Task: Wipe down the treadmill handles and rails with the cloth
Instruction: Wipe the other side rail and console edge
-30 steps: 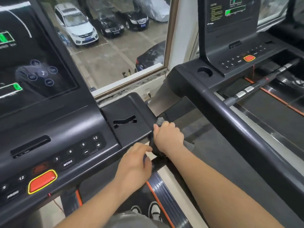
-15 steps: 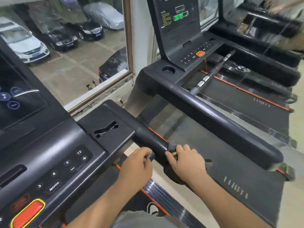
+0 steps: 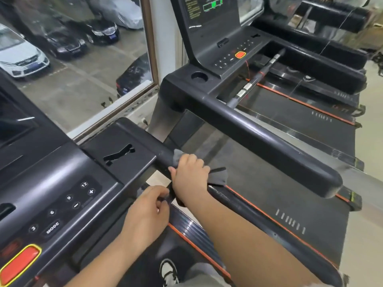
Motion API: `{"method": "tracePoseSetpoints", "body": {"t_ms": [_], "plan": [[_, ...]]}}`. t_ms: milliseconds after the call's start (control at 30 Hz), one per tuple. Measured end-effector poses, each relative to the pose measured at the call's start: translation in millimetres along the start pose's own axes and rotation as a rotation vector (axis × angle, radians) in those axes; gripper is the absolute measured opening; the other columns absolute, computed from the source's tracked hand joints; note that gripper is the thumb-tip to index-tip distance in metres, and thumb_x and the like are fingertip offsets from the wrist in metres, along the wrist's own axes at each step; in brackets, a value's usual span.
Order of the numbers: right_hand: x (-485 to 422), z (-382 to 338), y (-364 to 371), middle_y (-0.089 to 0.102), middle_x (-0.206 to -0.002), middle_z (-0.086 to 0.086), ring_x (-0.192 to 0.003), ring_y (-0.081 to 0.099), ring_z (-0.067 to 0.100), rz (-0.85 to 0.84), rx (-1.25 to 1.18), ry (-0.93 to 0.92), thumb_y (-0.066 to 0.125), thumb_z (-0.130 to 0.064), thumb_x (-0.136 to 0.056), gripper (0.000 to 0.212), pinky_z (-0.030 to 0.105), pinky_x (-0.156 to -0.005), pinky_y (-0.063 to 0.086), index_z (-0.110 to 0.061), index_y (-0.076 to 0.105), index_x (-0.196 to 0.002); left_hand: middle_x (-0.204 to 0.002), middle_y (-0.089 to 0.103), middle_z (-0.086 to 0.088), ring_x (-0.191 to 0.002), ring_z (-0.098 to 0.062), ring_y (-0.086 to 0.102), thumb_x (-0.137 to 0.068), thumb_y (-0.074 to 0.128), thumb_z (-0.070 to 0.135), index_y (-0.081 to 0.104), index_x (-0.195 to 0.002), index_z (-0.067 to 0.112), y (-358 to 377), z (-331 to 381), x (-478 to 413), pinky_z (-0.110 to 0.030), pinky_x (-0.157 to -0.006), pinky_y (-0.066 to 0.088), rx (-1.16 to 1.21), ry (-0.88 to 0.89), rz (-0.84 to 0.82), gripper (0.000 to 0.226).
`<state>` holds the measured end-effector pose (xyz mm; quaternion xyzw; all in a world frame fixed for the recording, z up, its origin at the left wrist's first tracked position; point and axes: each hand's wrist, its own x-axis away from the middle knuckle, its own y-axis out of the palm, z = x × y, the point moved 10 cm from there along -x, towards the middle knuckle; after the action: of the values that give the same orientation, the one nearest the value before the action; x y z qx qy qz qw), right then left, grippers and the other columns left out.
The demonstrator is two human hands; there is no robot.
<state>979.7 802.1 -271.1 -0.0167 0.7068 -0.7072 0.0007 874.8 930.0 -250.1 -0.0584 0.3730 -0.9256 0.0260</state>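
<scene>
The near treadmill's black right side rail runs from the console corner toward the lower right. My right hand grips a grey cloth wrapped over this rail, a short way from the console. Cloth corners stick out on both sides of the hand. My left hand sits just below and left of it, fingers curled round a short black handle bar under the console edge. Both forearms reach in from the bottom of the view.
The console with number keys and a red stop button fills the left. A second treadmill's thick rail runs parallel on the right, its belt between them. A window overlooks parked cars. A shoe shows below.
My right hand has slid the cloth back up the rail toward the console after moving down it. My left hand has stayed on the handle bar. The view has swung to the right.
</scene>
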Motion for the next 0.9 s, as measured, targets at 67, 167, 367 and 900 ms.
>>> {"method": "tracePoseSetpoints", "body": {"t_ms": [67, 167, 367, 900], "plan": [[-4, -11, -1, 0.057, -0.111, 0.016, -0.094, 0.057, 0.036, 0.018, -0.024, -0.041, 0.05, -0.062, -0.095, 0.067, 0.048, -0.078, 0.046, -0.003, 0.053, -0.127, -0.102, 0.061, 0.019, -0.09, 0.006, 0.057, -0.089, 0.063, 0.01, 0.063, -0.105, 0.036, -5, 0, 2, -0.028, -0.078, 0.046, -0.046, -0.014, 0.005, 0.031], [6, 2, -4, 0.056, -0.117, 0.017, -0.094, 0.055, 0.035, 0.073, -0.064, -0.14, 0.051, -0.064, -0.094, 0.074, 0.046, -0.078, 0.044, -0.002, 0.048, -0.134, -0.107, 0.061, 0.017, -0.091, -0.001, 0.06, -0.088, 0.063, 0.009, 0.065, -0.113, 0.032, 3, 10, 0, -0.031, -0.081, 0.051, -0.048, -0.024, 0.025, 0.034], [79, 91, 2, 0.056, -0.109, 0.016, -0.091, 0.053, 0.034, 0.026, -0.016, -0.207, 0.068, -0.058, -0.083, 0.08, 0.046, -0.074, 0.047, -0.004, 0.045, -0.138, -0.12, 0.063, 0.014, -0.102, -0.001, 0.061, -0.09, 0.062, 0.008, 0.064, -0.123, 0.028, 57, 46, 8, -0.036, -0.093, 0.053, 0.098, -0.008, 0.019, 0.039], [63, 114, 8, 0.056, -0.112, 0.011, -0.099, 0.061, 0.036, -0.077, -0.154, -0.194, 0.047, -0.057, -0.098, 0.053, 0.044, -0.074, 0.05, -0.009, 0.053, -0.119, -0.123, 0.057, 0.005, -0.115, -0.018, 0.056, -0.087, 0.056, 0.012, 0.056, -0.134, 0.025, 102, 87, 37, -0.035, -0.09, 0.05, -0.166, 0.073, -0.042, 0.049]]}}
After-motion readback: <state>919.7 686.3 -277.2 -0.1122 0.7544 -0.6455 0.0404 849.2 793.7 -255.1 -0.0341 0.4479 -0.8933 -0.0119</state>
